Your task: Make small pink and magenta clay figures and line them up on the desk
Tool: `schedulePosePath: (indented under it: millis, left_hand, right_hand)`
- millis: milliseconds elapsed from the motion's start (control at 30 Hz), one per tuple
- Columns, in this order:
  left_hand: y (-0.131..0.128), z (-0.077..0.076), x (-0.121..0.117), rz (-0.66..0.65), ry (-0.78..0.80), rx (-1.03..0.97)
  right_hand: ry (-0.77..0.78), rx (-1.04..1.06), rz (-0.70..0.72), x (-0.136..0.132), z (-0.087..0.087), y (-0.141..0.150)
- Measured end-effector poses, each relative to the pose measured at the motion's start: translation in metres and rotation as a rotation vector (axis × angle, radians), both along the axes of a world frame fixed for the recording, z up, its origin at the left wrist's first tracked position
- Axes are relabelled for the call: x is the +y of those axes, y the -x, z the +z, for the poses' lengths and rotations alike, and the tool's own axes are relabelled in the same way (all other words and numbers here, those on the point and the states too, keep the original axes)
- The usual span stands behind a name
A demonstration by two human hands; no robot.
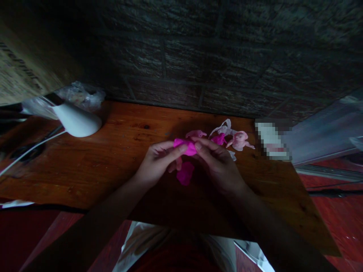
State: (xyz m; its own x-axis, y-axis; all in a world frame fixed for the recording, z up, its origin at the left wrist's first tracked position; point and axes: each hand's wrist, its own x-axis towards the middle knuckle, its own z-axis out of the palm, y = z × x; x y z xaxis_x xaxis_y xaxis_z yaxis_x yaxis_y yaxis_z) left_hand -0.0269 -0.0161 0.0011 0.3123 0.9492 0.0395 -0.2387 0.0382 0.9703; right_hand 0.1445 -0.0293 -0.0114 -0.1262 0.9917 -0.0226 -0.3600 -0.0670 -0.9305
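Between my two hands is a bright magenta piece (187,146), thin like paper or cloth; I cannot tell which. My left hand (159,160) pinches its left end between thumb and fingers. At its right end, the thumb and fingers of my right hand (217,160) close on it. A second magenta piece (185,173) lies flat on the table below my hands. Just beyond my hands are a pink crumpled piece (196,133), a magenta one (219,139), a pale pink one (240,140) and a whitish one (225,128).
The wooden table (121,132) meets a dark brick wall (181,64). On the left stand a white cone-shaped object (79,121) with a white cable (34,149), clear plastic wrapping (85,94) and a printed cardboard box (31,56). A blurred pale item (270,140) lies at the right.
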Motion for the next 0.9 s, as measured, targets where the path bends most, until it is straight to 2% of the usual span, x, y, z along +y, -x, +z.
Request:
schedulePosePath:
  millis: [100,300,367,533,633,767,900]
  left_hand:
    - [-0.001,-0.004,0.001,0.043,0.065,-0.061]
    - [0.0,-0.005,-0.001,0.09,-0.063,-0.024]
    - [0.0,-0.001,-0.002,0.048,-0.07,-0.042]
    - [0.001,0.004,0.001,-0.055,0.046,-0.143]
    - [0.003,0.001,0.003,-0.055,-0.014,-0.1]
    - [0.006,-0.003,0.003,0.008,-0.125,-0.023]
    - [0.006,-0.005,0.003,0.03,-0.158,-0.028]
  right_hand:
    - [-0.001,0.001,-0.004,-0.003,0.001,0.005]
    - [-0.013,-0.056,0.089,-0.007,0.008,0.006]
    - [-0.039,-0.094,0.068,-0.006,0.01,0.003]
    - [-0.111,-0.156,0.066,-0.005,0.012,-0.003]
    - [-0.123,-0.179,0.115,-0.005,0.012,-0.003]
    - [-0.106,-0.189,0.137,-0.006,0.013,-0.002]
    - [-0.093,-0.223,0.146,-0.005,0.013,-0.003]
